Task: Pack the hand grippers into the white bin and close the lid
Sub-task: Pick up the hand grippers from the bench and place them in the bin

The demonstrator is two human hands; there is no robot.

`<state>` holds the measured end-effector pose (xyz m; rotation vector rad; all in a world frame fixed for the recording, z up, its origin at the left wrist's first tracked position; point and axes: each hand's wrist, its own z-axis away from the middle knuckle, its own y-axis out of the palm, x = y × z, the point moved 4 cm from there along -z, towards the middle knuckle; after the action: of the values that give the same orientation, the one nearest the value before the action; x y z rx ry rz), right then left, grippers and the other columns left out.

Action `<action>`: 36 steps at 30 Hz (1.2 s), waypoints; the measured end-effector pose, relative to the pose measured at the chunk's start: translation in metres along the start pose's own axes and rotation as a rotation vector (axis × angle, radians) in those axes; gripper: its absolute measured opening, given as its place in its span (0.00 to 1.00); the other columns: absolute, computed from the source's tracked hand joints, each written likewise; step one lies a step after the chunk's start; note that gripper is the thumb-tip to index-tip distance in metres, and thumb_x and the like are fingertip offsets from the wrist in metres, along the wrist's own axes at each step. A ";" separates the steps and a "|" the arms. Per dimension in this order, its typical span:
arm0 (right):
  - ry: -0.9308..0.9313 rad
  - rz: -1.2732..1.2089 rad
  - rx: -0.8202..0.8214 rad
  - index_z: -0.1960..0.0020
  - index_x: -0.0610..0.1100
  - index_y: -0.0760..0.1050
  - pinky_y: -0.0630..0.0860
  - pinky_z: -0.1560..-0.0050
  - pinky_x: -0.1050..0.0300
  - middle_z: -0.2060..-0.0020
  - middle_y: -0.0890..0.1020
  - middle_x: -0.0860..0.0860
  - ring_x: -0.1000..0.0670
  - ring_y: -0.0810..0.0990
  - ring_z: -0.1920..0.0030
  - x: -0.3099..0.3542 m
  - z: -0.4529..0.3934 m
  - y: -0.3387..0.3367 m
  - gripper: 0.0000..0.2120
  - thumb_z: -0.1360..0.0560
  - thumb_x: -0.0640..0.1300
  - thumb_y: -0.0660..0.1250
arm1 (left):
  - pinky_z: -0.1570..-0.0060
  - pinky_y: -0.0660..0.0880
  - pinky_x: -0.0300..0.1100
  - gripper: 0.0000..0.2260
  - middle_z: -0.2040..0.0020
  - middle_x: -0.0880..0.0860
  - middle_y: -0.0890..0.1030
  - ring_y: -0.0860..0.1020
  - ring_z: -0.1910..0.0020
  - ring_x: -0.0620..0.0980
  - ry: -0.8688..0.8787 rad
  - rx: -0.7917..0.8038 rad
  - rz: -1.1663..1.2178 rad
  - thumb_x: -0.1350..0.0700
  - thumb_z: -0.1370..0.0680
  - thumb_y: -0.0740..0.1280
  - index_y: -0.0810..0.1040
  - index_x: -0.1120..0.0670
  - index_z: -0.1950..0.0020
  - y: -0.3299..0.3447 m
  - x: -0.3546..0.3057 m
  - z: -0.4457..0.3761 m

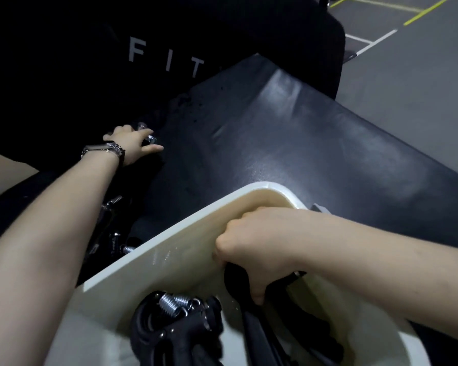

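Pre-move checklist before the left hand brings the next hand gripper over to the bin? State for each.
1. Left hand has a hand gripper: cannot tell; fingers lie over its metal spring, grasp not clearly closed.
2. White bin steadied: ok; right hand grips its rim.
3. Room in the bin: ok; packed hand grippers sit low, wall still shows above them.
4. Right hand out of the drop path: not ok; it curls over the rim into the opening, holding a black handle.
5. Loose grippers left beside the bin: not ok; several still outside.
6. Lid ready: cannot tell; none in view.
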<state>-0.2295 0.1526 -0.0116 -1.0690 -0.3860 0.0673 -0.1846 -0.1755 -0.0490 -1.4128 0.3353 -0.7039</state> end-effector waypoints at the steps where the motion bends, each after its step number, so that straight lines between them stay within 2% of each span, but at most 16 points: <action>1: 0.008 0.003 0.004 0.45 0.50 0.74 0.65 0.64 0.57 0.69 0.66 0.56 0.49 0.69 0.64 0.002 0.003 -0.002 0.26 0.40 0.52 0.78 | 0.35 0.62 0.59 0.29 0.33 0.63 0.68 0.64 0.33 0.63 0.001 -0.021 -0.001 0.35 0.27 0.60 0.65 0.46 0.28 -0.010 0.000 0.008; 4: 0.015 0.045 -0.035 0.45 0.49 0.77 0.68 0.62 0.56 0.60 0.78 0.51 0.45 0.77 0.57 0.007 0.002 -0.004 0.25 0.40 0.52 0.78 | 0.35 0.63 0.58 0.29 0.35 0.62 0.70 0.66 0.34 0.62 0.016 -0.081 0.002 0.35 0.27 0.60 0.66 0.46 0.29 -0.047 0.005 0.031; 6: 0.014 0.038 -0.032 0.45 0.49 0.78 0.71 0.60 0.56 0.54 0.81 0.49 0.44 0.79 0.53 0.005 0.000 -0.001 0.25 0.40 0.52 0.78 | 0.36 0.64 0.57 0.28 0.36 0.62 0.71 0.67 0.34 0.62 0.025 -0.123 0.023 0.34 0.27 0.59 0.67 0.45 0.30 -0.072 0.008 0.049; 9: 0.003 0.045 -0.037 0.45 0.49 0.78 0.76 0.57 0.53 0.54 0.82 0.48 0.44 0.79 0.54 0.007 0.004 -0.003 0.24 0.39 0.52 0.78 | 0.37 0.67 0.54 0.27 0.40 0.61 0.73 0.70 0.38 0.61 0.042 -0.205 0.135 0.34 0.27 0.59 0.69 0.43 0.32 -0.110 0.006 0.081; 12: 0.016 0.026 -0.047 0.47 0.49 0.79 0.78 0.55 0.51 0.55 0.82 0.48 0.43 0.79 0.55 0.007 0.007 -0.003 0.24 0.41 0.51 0.79 | 0.41 0.70 0.45 0.23 0.46 0.57 0.73 0.74 0.45 0.55 0.069 -0.294 0.313 0.37 0.27 0.63 0.73 0.43 0.35 -0.136 -0.008 0.119; 14: 0.024 0.037 -0.066 0.47 0.50 0.79 0.77 0.56 0.53 0.55 0.82 0.48 0.45 0.77 0.58 0.010 0.011 -0.005 0.24 0.41 0.51 0.79 | 0.42 0.72 0.46 0.25 0.49 0.53 0.72 0.75 0.48 0.53 0.107 -0.322 0.352 0.33 0.30 0.62 0.73 0.41 0.36 -0.142 -0.019 0.143; 16: 0.018 0.070 -0.090 0.45 0.50 0.78 0.73 0.58 0.56 0.54 0.82 0.47 0.45 0.75 0.59 0.014 0.017 -0.008 0.24 0.40 0.51 0.78 | 0.42 0.73 0.48 0.31 0.49 0.51 0.72 0.75 0.49 0.52 0.135 -0.331 0.359 0.26 0.35 0.56 0.73 0.38 0.37 -0.146 -0.026 0.163; 20: -0.014 0.193 -0.171 0.43 0.50 0.77 0.71 0.56 0.53 0.51 0.82 0.46 0.42 0.78 0.51 0.021 0.027 -0.013 0.25 0.38 0.51 0.78 | 0.42 0.72 0.49 0.32 0.47 0.50 0.72 0.75 0.50 0.50 0.159 -0.352 0.363 0.26 0.36 0.53 0.71 0.36 0.36 -0.158 -0.040 0.204; 25: -0.020 0.291 -0.265 0.39 0.48 0.74 0.69 0.55 0.52 0.44 0.78 0.46 0.41 0.77 0.45 0.022 0.035 -0.014 0.27 0.35 0.54 0.75 | 0.43 0.72 0.44 0.31 0.48 0.47 0.71 0.74 0.52 0.46 0.173 -0.381 0.405 0.26 0.35 0.53 0.70 0.35 0.36 -0.175 -0.048 0.248; 28: -0.048 0.262 -0.450 0.38 0.48 0.73 0.73 0.51 0.52 0.43 0.76 0.48 0.43 0.77 0.45 0.029 0.050 -0.024 0.25 0.32 0.55 0.70 | 0.47 0.72 0.39 0.28 0.51 0.46 0.70 0.74 0.55 0.44 0.200 -0.412 0.533 0.28 0.33 0.58 0.71 0.35 0.36 -0.181 -0.051 0.269; 31: -0.135 0.324 -0.787 0.45 0.52 0.74 0.77 0.58 0.62 0.50 0.80 0.56 0.53 0.81 0.54 0.039 0.070 -0.040 0.22 0.36 0.61 0.68 | 0.49 0.68 0.30 0.20 0.49 0.49 0.74 0.75 0.51 0.41 0.235 -0.415 0.708 0.37 0.27 0.63 0.72 0.39 0.35 -0.188 -0.057 0.288; 33: -0.184 0.311 -0.977 0.45 0.52 0.73 0.77 0.53 0.63 0.49 0.79 0.56 0.54 0.80 0.51 0.048 0.085 -0.055 0.21 0.34 0.61 0.68 | 0.47 0.67 0.29 0.19 0.47 0.47 0.77 0.76 0.48 0.39 0.274 -0.419 0.838 0.39 0.26 0.61 0.73 0.40 0.36 -0.194 -0.062 0.301; 36: -0.219 0.300 -1.195 0.40 0.48 0.73 0.75 0.44 0.57 0.43 0.79 0.52 0.51 0.78 0.43 0.065 0.112 -0.080 0.22 0.29 0.59 0.66 | 0.38 0.67 0.32 0.17 0.41 0.44 0.79 0.75 0.40 0.36 0.314 -0.399 1.120 0.40 0.24 0.59 0.74 0.42 0.38 -0.201 -0.068 0.319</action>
<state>-0.2181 0.2234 0.1229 -2.3115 -0.4637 0.2396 -0.0924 0.1151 0.1829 -1.2119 1.4325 0.0951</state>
